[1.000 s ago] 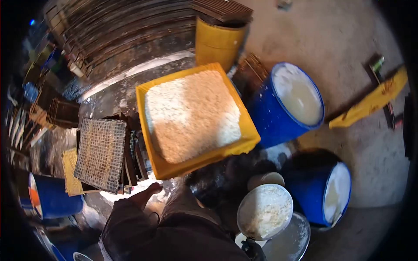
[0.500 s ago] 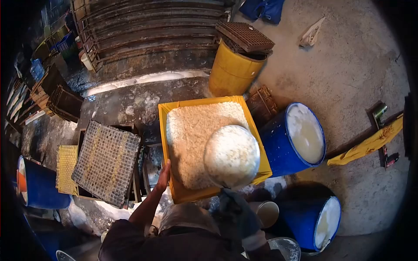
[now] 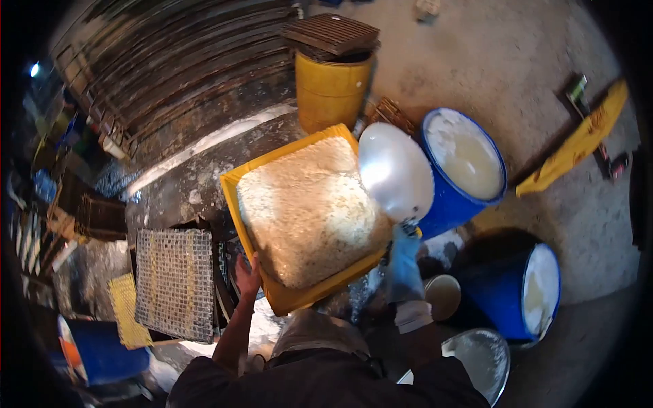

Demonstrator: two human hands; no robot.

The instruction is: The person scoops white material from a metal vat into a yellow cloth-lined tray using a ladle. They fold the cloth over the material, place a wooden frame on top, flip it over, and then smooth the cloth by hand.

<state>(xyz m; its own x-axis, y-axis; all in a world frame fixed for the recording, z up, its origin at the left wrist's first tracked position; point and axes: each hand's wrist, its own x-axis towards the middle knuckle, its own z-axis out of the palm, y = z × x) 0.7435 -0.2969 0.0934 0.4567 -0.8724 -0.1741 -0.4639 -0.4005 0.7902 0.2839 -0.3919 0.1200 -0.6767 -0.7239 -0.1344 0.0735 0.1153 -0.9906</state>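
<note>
I am gripping the white bowl [image 3: 394, 170] by its lower rim in my gloved right hand [image 3: 407, 255], tipping it just above that hand over the yellow crate [image 3: 299, 298], whose near rim my bare left hand [image 3: 246, 275] is touching; clasping or not, I cannot tell. I should be steadying the crate and tilting slowly, so everything is landing on the crumbly white heap [image 3: 306, 211] beyond my left hand. Glare is hiding what is left in the bowl.

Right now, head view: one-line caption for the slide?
Left hand holds the yellow crate of white crumbs; gloved right hand tips a white bowl over its edge.
</note>
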